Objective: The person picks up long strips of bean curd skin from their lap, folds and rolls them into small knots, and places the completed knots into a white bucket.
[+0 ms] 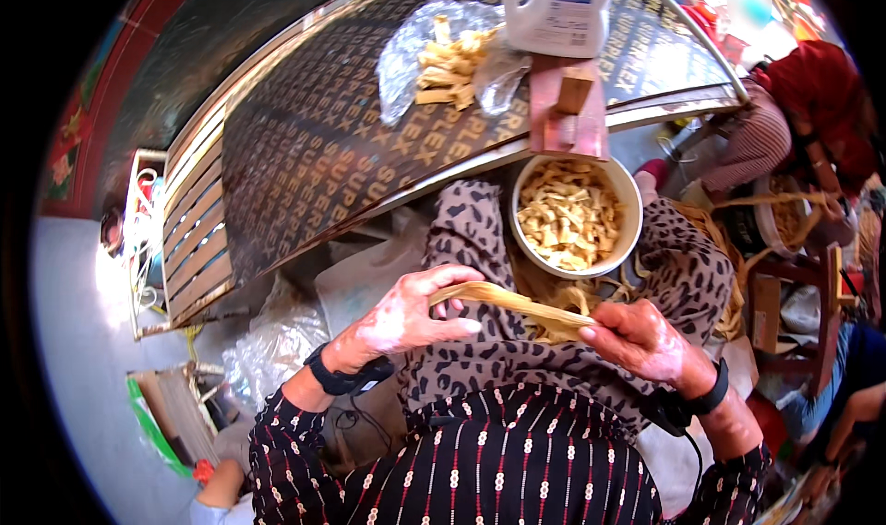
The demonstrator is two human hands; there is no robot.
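Note:
A long, flat, pale yellow strip, like dried leaf or husk, stretches between my hands above my lap. My left hand has its left end among the fingers, with the thumb held apart below it. At the other end, my right hand pinches the strip between thumb and fingers. Just beyond, a round white bucket between my knees holds many short folded yellow pieces. More loose strips lie in my lap, partly behind the held strip.
A dark printed board carries a clear plastic bag of folded pieces and a white jug. A red wooden plank with an upright block overhangs the bucket. At right, another person sits near a second bucket.

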